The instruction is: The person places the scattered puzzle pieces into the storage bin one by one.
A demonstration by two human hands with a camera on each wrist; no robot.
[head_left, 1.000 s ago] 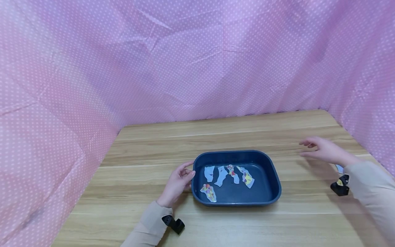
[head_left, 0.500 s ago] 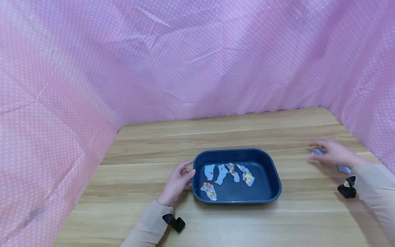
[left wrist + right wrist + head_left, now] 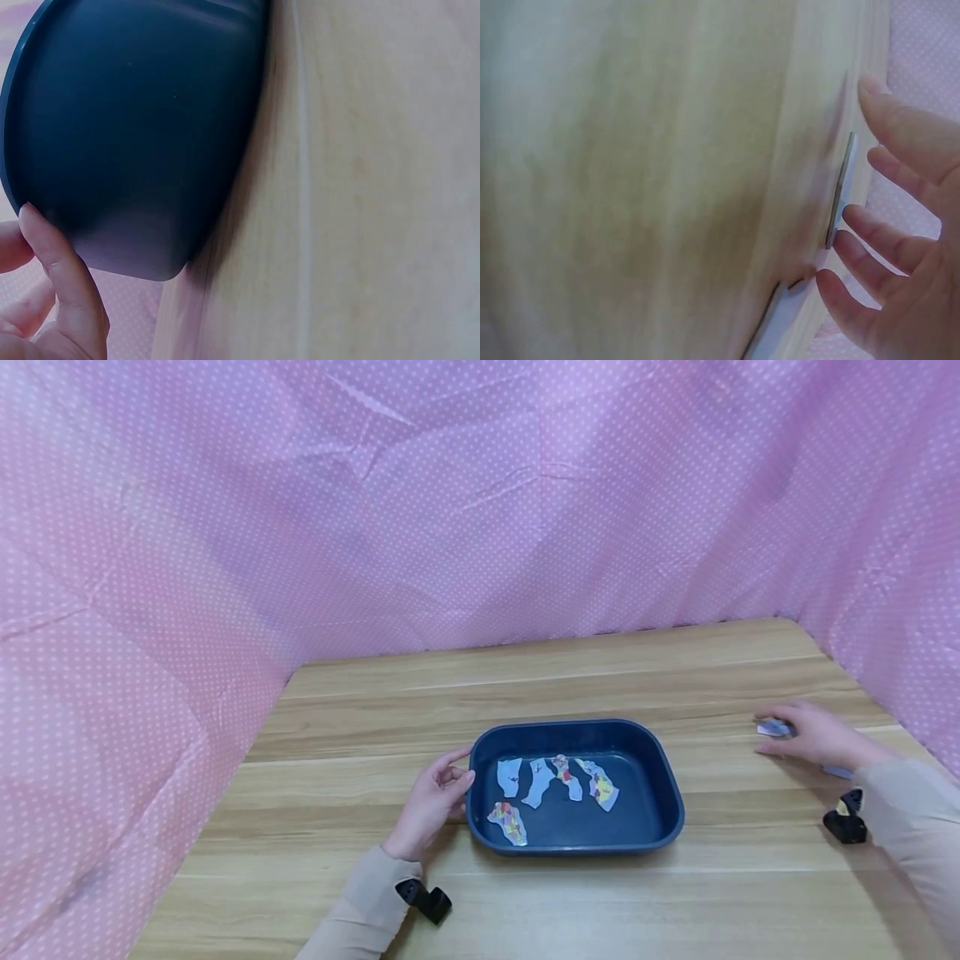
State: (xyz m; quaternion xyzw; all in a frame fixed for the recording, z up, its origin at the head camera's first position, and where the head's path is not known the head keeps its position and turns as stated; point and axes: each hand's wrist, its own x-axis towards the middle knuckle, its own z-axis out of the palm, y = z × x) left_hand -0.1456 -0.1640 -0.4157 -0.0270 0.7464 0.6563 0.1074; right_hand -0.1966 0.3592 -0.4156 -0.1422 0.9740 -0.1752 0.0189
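Ample tabletop (image 3: 727,827) between, left hand (image 3: 430,795) pinching tray rim (image 3: 573,850), right hand (image 3: 815,737) loose around cutout (image 3: 771,727)

One table (image 3: 390,702), light wood grain, darker bands running across its width in my head view; my left wrist view gives a pale streak along it. One cloth (image 3: 420,543), pink to lilac, white-dotted — I see it hung behind the table's far edge and along both sides, creased at left and upper middle, a vertical line near centre.
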